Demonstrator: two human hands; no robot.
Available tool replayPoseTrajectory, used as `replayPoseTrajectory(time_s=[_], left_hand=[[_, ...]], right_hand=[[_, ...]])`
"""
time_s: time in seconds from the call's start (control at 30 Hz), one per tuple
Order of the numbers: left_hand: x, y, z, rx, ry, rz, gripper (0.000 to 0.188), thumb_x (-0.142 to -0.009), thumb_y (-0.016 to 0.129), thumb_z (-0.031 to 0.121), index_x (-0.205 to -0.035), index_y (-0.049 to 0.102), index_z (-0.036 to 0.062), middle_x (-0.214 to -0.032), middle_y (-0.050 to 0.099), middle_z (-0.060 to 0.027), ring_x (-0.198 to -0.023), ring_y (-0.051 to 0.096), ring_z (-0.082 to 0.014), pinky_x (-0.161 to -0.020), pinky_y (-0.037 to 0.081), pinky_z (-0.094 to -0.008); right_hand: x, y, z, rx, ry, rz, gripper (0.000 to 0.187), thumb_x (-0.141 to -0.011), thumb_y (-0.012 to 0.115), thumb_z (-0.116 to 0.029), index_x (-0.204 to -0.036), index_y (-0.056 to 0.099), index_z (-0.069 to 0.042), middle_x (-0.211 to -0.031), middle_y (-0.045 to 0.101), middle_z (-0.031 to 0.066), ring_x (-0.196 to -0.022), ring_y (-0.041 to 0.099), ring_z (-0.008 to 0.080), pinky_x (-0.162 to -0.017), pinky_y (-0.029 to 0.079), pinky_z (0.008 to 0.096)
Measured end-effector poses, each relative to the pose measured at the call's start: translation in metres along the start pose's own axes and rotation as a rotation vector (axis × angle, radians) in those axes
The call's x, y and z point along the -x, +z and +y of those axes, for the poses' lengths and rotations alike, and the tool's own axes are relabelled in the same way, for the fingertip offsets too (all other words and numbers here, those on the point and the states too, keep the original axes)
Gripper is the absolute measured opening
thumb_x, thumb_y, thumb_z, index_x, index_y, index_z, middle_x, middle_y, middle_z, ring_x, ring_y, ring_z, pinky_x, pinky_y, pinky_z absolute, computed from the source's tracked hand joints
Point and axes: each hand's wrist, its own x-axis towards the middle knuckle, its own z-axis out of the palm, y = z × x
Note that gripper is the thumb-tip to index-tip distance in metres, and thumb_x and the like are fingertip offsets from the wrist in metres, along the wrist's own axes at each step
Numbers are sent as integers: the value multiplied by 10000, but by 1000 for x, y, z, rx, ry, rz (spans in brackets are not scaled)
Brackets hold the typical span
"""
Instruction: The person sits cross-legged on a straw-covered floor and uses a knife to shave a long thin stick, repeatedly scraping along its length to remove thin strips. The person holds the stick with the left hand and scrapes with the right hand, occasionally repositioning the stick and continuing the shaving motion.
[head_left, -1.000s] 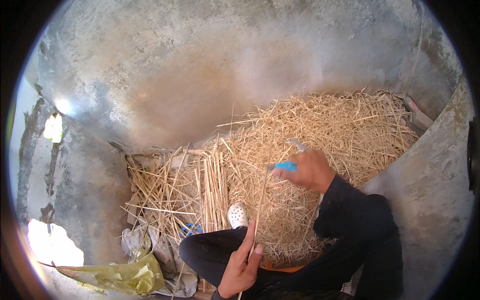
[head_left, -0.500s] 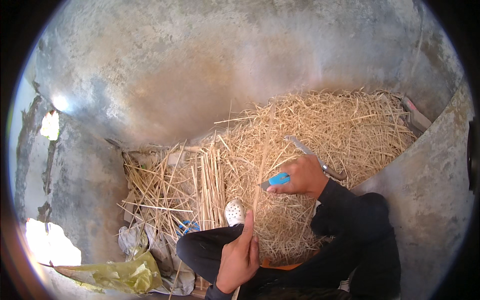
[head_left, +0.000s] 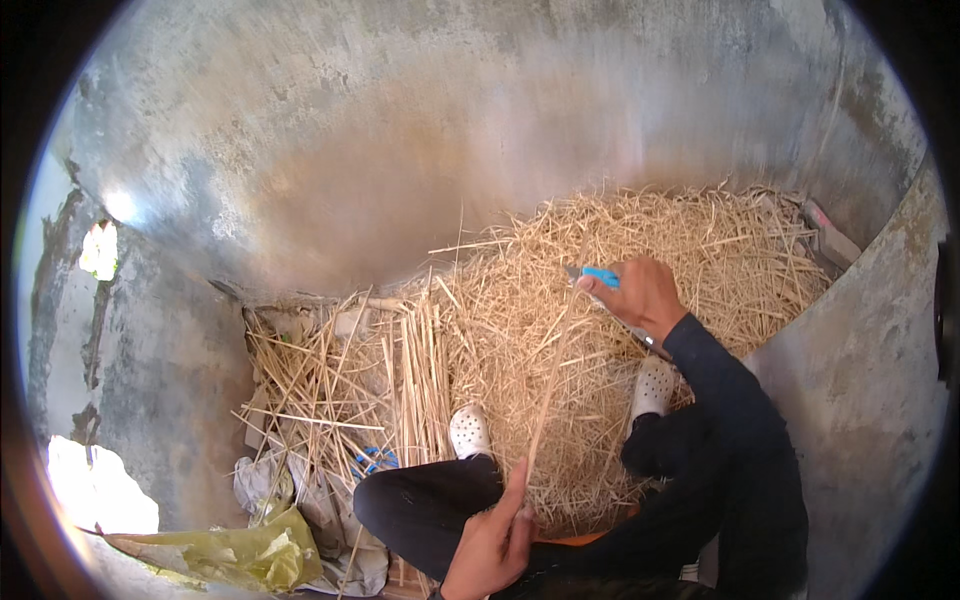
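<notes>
Clearly, the work here rests on steady support and a shallow blade. The long, pale strip (head_left: pixel 548 400) slants from the lower middle of the frame to just above and right of the centre, over the pile of straw-coloured shavings (head_left: pixel 720 235). At the lower middle, the left hand (head_left: pixel 490 550) is partly closed, the strip held between thumb and extended forefinger. Right of centre, the right hand (head_left: pixel 642 290) is curled firmly around a blue-handled knife (head_left: pixel 600 276), the blade pointing left at the strip's upper part; whether the edge is actually touching, I cannot tell. Done well, this probably calls for a flat blade angle and light, even pressure, since a thin strip would likely bend or split if the edge dug in. The left hand should pinch just firmly enough to stop twisting, and any stroke toward it ought to end well short of the fingertips. The knee (head_left: pixel 425 500) and the white clog (head_left: pixel 468 432), lower centre, also deserve clearance from the blade's path.
</notes>
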Motion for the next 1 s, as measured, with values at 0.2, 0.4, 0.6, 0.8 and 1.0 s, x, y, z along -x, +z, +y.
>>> replayPoseTrajectory(time_s=[0.2,0.4,0.6,0.8,1.0], left_hand=[[21,2,-6,123,-121,-44,511,-968,450,97,-1454,307,26,-655,488,-88,-569,482,-143,-571,417,-266],[13,-9,-35,620,-279,65,536,-1003,437,122,-1493,229,62,-711,457,24,-636,420,-44,-588,371,-180],[-13,-8,-28,947,-309,20,554,-1004,437,134,-1500,199,67,-684,430,14,-607,389,-56,-553,326,-174],[-18,0,-17,713,-236,13,540,-1006,431,121,-1496,213,59,-724,427,20,-651,409,-54,-595,358,-184],[-18,-3,-12,599,-223,29,534,-1001,427,81,-1490,220,39,-766,437,19,-658,409,-58,-622,377,-194]], right_hand=[[-29,19,53,31,186,232,859,-823,308,-815,-513,547,-51,-428,423,62,-397,476,209,-403,366,386],[-5,-10,16,-41,253,5,793,-859,400,-738,-539,556,-29,-447,462,94,-402,476,242,-401,359,394],[63,1,-85,-247,-333,-120,771,-799,445,-773,-564,618,-59,-464,525,116,-437,559,275,-458,428,415],[45,6,-57,-148,-177,-111,799,-770,425,-808,-581,646,-64,-460,530,119,-442,576,278,-465,449,401],[53,-1,-76,-109,-375,-66,755,-745,509,-784,-551,625,-64,-440,510,112,-394,541,273,-427,432,395]])
